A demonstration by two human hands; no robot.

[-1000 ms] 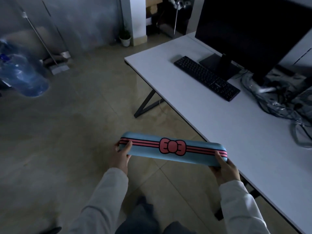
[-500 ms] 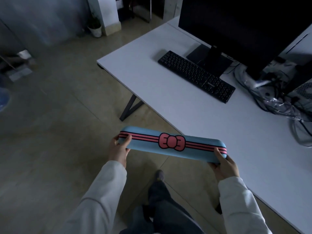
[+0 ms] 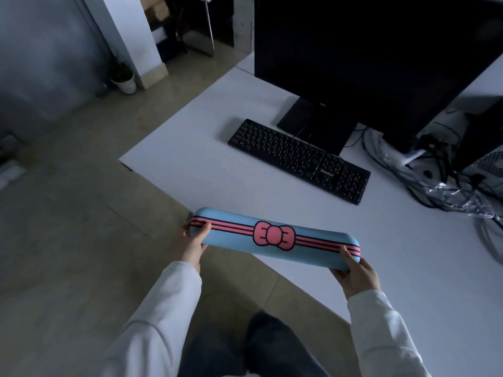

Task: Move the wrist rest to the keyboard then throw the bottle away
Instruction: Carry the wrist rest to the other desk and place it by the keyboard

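A long blue wrist rest (image 3: 275, 235) with pink stripes and a pink bow hangs in the air over the near edge of the white desk (image 3: 408, 268). My left hand (image 3: 190, 246) grips its left end and my right hand (image 3: 356, 273) grips its right end. The black keyboard (image 3: 299, 159) lies farther back on the desk, in front of the monitor, apart from the wrist rest. No bottle is in view.
A big black monitor (image 3: 367, 63) stands behind the keyboard. Tangled cables and clear plastic wrap (image 3: 449, 186) lie at the desk's right. A small potted plant (image 3: 125, 80) sits on the tiled floor by a white pillar. My legs show below.
I have stepped closer to the desk, so the keyboard and monitor loom larger. The wrist rest, held in both hands, now reaches over the desk's edge. The blue water jug has left view.
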